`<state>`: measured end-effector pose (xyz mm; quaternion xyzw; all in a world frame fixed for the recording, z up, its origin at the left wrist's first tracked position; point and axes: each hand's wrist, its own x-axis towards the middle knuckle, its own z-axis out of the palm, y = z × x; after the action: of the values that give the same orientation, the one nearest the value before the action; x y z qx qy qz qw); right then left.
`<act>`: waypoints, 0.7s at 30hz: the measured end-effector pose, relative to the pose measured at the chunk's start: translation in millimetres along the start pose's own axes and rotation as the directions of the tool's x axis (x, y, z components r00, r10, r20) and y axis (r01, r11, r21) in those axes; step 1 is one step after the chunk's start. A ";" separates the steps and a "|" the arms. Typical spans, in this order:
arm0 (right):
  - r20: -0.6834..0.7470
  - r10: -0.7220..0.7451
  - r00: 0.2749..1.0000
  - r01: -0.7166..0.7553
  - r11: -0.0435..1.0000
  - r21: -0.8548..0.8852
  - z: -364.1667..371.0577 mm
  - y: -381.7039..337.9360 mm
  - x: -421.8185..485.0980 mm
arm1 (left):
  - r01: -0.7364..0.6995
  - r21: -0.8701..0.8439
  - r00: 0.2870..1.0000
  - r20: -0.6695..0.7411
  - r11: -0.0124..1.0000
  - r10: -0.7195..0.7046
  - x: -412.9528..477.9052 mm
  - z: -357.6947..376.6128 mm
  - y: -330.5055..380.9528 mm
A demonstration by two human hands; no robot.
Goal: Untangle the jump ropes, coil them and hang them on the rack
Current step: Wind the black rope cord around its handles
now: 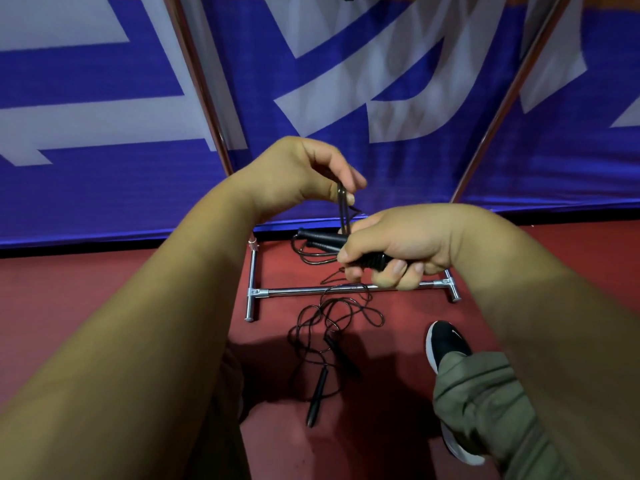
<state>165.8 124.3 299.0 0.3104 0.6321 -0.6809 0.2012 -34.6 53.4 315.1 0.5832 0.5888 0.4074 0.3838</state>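
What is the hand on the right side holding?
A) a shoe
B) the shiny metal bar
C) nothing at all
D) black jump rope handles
D: the right hand has its fingers curled round the black handles, which stick out to the side of it, while the left hand pinches the cord just above.

White swoosh logo on black shoe (446, 342); huge white strokes on blue banner (104, 195) cropped, unreadable
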 end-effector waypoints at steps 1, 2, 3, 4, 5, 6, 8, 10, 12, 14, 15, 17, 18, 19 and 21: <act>-0.051 0.021 0.998 -0.022 1.000 -0.019 -1.3 1.1 1.1 | 0.009 0.055 1.000 0.004 0.998 -0.009 0.2 0.3 2.8; -0.111 0.034 0.993 -0.038 0.999 -0.036 -3.2 2.0 3.1 | 0.023 0.116 1.000 0.003 0.993 -0.024 0.3 0.3 5.6; -0.178 0.038 0.983 -0.046 0.998 -0.043 -5.6 3.6 5.9 | 0.038 0.180 0.999 0.001 0.983 -0.038 0.3 -0.1 7.8; -0.250 0.033 0.968 -0.045 0.998 -0.045 -9.0 5.2 9.6 | 0.053 0.243 0.998 0.004 0.969 -0.056 -0.1 -0.7 9.0; -0.322 0.022 0.946 -0.038 0.998 -0.044 -12.4 6.9 13.2 | 0.070 0.299 0.997 0.015 0.952 -0.078 -0.6 -1.4 9.3; -0.393 0.006 0.920 -0.025 0.999 -0.042 -16.0 8.5 16.7 | 0.088 0.347 0.994 0.032 0.934 -0.105 -1.2 -1.7 8.8; -0.525 -0.037 0.850 0.018 0.999 -0.041 -21.7 10.2 21.8 | 0.117 0.407 0.986 0.059 0.906 -0.154 -1.9 -1.5 6.7; -0.617 -0.076 0.784 0.075 0.997 -0.028 -24.5 10.5 25.3 | 0.155 0.411 0.980 0.051 0.898 -0.192 -0.8 0.6 3.5; -0.664 -0.112 0.740 0.148 0.989 -0.002 -24.3 7.8 28.0 | 0.202 0.434 0.972 0.024 0.878 -0.236 1.5 5.5 1.2; -0.667 -0.148 0.730 0.248 0.967 0.057 -21.4 2.9 29.1 | 0.247 0.482 0.962 -0.016 0.840 -0.274 3.6 13.4 -0.7; -0.657 -0.163 0.736 0.295 0.951 0.096 -19.8 0.3 29.1 | 0.275 0.494 0.956 -0.054 0.825 -0.287 4.8 17.2 -1.9; -0.630 -0.194 0.752 0.370 0.915 0.160 -18.2 -4.7 26.8 | 0.357 0.438 0.933 -0.119 0.825 -0.340 6.8 23.6 -4.0; -0.619 -0.205 0.758 0.399 0.897 0.192 -18.9 -6.4 25.6 | 0.396 0.384 0.918 -0.143 0.834 -0.370 7.2 26.0 -4.6; -0.610 -0.210 0.764 0.425 0.875 0.230 -20.0 -7.5 23.6 | 0.418 0.332 0.909 -0.152 0.846 -0.389 7.3 27.2 -3.7; -0.583 -0.223 0.781 0.473 0.822 0.319 -22.8 -8.9 19.3 | 0.391 0.216 0.920 -0.126 0.895 -0.372 6.8 24.6 -1.4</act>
<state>149.7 150.1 292.3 0.3945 0.5351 -0.7230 -0.1879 -12.5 61.0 304.7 0.4809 0.7511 0.2744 0.3595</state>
